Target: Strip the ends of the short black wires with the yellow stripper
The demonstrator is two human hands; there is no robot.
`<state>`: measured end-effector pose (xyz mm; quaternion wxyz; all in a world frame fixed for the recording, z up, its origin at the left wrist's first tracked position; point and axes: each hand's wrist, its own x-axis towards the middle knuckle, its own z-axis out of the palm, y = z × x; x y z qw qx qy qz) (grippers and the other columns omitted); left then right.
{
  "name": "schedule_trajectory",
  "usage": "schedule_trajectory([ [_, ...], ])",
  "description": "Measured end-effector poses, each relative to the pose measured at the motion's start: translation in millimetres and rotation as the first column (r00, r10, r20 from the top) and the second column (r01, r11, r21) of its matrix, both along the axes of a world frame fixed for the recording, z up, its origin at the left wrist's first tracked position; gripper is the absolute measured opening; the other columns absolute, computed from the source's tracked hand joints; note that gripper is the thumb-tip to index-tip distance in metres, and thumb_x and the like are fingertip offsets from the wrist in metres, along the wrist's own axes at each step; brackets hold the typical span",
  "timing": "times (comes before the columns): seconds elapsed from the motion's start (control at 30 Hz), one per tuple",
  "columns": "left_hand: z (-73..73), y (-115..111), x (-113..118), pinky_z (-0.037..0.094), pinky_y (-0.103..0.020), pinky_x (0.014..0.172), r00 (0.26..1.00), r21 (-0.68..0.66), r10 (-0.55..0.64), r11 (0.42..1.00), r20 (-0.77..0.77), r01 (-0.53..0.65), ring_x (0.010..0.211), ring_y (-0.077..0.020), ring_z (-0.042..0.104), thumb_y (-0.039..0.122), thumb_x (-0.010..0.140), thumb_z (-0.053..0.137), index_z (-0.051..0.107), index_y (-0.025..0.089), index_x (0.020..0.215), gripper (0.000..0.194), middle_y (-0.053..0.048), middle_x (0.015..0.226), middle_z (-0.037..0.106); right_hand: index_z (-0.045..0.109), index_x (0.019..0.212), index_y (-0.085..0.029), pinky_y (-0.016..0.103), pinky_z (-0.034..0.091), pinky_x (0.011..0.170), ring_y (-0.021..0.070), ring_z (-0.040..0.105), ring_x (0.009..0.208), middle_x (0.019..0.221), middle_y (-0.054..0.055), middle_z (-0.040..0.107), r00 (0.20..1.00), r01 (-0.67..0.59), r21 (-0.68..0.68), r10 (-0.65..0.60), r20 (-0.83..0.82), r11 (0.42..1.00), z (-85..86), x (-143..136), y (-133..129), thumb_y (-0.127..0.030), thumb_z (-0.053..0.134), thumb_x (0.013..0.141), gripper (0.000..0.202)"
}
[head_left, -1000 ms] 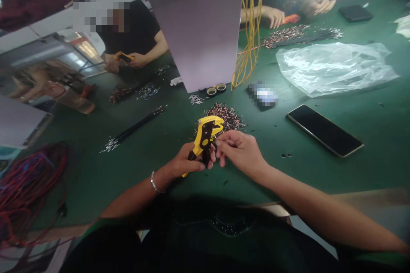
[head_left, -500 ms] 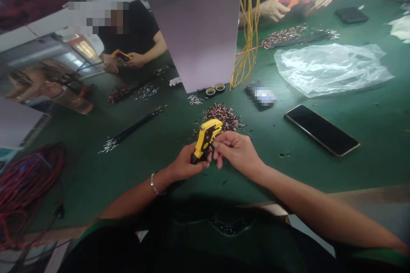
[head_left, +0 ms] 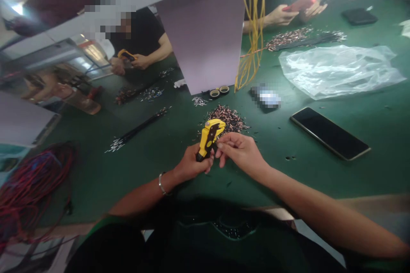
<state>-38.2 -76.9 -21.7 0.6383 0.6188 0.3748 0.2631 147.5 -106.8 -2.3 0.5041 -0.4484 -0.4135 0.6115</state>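
The green bench (head_left: 256, 185) was strewn with short wire pieces (head_left: 229, 118) near its middle. A bundle of black wires (head_left: 139, 129) was laid to their left; a smartphone (head_left: 329, 133), a crumpled clear plastic bag (head_left: 341, 70) and two tape rolls (head_left: 219, 91) were also supported.

We look from one camera on the head, facing forward and down across the green table (head_left: 320, 179); our left hand (head_left: 192, 163) and right hand (head_left: 241, 149) appear close, near mid-view, the table's far side higher up.
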Motion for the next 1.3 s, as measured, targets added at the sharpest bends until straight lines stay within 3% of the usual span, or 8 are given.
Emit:
schedule_trajectory([
  [0.23,-1.0,5.8,-1.6,0.051,-0.027,0.054,0.986,-0.082,-0.085,0.992,0.144,0.097,0.055,-0.0122,0.059,0.024,0.07,0.078,0.058,0.011,0.098,0.037,-0.002,0.072,0.065,0.06,0.07,-0.019,0.025,0.047,0.044,0.0111,0.061,0.042,0.06,0.0,0.069,1.0,0.024,-0.008,-0.024,0.005,1.0,-1.9,5.4,6.0,-0.033,0.073,0.071,0.02],
  [0.53,0.3,3.8,-2.8,0.052,-0.027,0.057,0.991,0.018,-0.085,0.996,0.1,0.083,0.059,-0.0116,0.059,0.027,0.076,0.077,0.055,0.013,0.106,0.04,-0.003,0.08,0.064,0.061,0.069,-0.018,0.024,0.046,0.043,0.0108,0.06,0.041,0.056,-0.001,0.066,1.0,0.015,0.008,-0.015,0.012,1.0,-0.5,5.1,4.9,-0.032,0.072,0.072,0.018],
  [0.83,-1.5,3.6,-3.3,0.05,-0.028,0.058,0.995,0.136,-0.085,0.988,0.052,0.077,0.062,-0.0124,0.058,0.034,0.083,0.07,0.06,0.014,0.096,0.027,-0.004,0.081,0.062,0.058,0.069,-0.019,0.024,0.046,0.043,0.0106,0.06,0.041,0.055,-0.002,0.065,0.997,0.027,0.008,-0.028,0.068,1.0,-0.5,3.2,4.2,-0.029,0.066,0.077,0.015],
  [1.03,4.0,3.4,-1.2,0.049,-0.028,0.059,0.99,0.19,-0.132,0.975,0.057,0.119,0.059,-0.0122,0.058,0.039,0.085,0.067,0.061,0.013,0.094,0.028,-0.003,0.076,0.063,0.057,0.067,-0.02,0.025,0.047,0.043,0.0105,0.06,0.041,0.055,-0.002,0.065,1.0,0.014,0.022,-0.014,0.008,1.0,-1.2,2.9,4.2,-0.028,0.068,0.074,0.016],
  [1.3,6.8,2.4,0.9,0.049,-0.027,0.059,0.993,0.184,-0.107,0.978,0.054,0.096,0.06,-0.0122,0.056,0.045,0.091,0.059,0.06,0.012,0.087,0.033,-0.004,0.072,0.06,0.058,0.068,-0.019,0.024,0.046,0.043,0.0102,0.06,0.041,0.055,-0.002,0.064,1.0,-0.007,0.048,0.008,-0.004,0.999,-3.1,3.8,4.9,-0.026,0.067,0.075,0.014],
])
